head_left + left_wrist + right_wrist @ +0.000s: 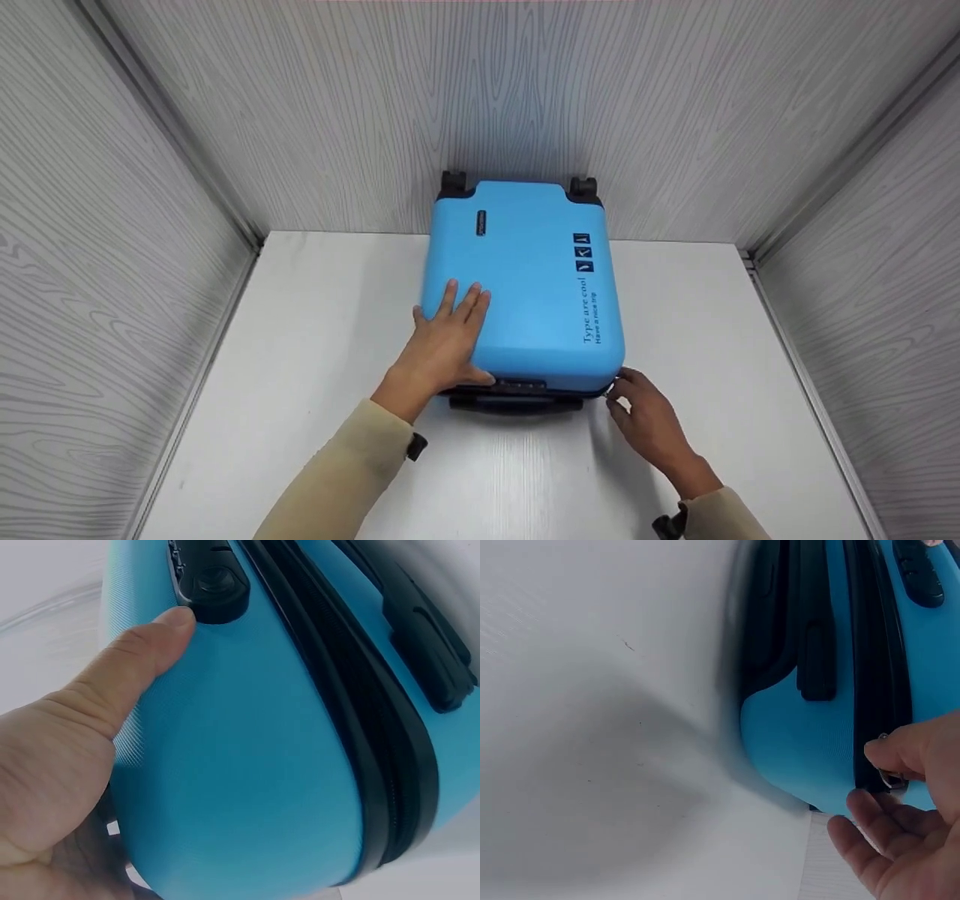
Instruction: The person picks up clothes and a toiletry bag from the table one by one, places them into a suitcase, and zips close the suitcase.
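Observation:
A light blue hard-shell suitcase [525,270] lies flat, its wheels toward the back wall. My left hand [444,341] rests on its lid with fingers spread, and the thumb touches the shell beside the black combination lock [214,585]. At the near right corner, my right hand [646,416] pinches a small metal zipper pull [891,778] between thumb and index finger. The black zipper band [877,660] runs round the side of the case. Below the lock is a black carry handle [517,406]. The left fingertips are hidden in the left wrist view.
The suitcase stands on a white table [337,300], close to a wood-grained back wall [360,112]. Similar panels rise at left and right. Two black wheels [454,182] stick out at the case's far end.

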Tool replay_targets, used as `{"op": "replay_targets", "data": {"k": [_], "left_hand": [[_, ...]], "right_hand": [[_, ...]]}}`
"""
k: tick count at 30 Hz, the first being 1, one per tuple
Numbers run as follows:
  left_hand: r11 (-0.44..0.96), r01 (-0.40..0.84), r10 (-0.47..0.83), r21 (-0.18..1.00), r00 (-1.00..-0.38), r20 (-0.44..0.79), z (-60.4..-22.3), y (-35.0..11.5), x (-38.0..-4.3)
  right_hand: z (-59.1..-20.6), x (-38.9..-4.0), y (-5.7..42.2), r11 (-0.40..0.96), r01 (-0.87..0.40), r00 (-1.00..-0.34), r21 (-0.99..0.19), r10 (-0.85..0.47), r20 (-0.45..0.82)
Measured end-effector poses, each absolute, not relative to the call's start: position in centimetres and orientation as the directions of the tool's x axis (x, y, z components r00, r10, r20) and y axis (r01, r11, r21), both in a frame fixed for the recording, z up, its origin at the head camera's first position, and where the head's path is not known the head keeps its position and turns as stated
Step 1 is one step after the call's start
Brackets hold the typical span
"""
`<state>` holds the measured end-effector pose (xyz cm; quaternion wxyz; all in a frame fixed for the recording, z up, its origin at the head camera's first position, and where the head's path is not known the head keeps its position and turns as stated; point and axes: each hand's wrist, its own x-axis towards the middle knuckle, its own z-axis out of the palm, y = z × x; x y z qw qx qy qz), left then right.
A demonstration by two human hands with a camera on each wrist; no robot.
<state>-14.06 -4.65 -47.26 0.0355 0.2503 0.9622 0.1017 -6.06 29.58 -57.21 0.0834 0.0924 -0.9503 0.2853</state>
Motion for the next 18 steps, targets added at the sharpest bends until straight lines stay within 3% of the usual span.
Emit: {"op": "replay_targets", "data": {"k": [7,13,18], "left_hand": [[0.798,0.385,0.447,0.463,-0.894,-0.028,-48.8,-7.5,-13.8],[0.683,0.19,0.344,0.705,-0.935,-0.081,-51.2,-9.5,-13.8],[0.608,0.107,0.307,0.787,-0.945,-0.109,-52.2,-9.9,-14.1]], "right_hand": [[-57.6,-5.7,29.2,0.857,-0.213,-0.958,-0.469,-0.088,0.273],[-58.2,-5.6,28.9,0.864,-0.242,-0.934,-0.442,-0.083,0.349],[-58.6,-5.5,28.7,0.868,-0.314,-0.888,-0.384,-0.126,0.442]]}}
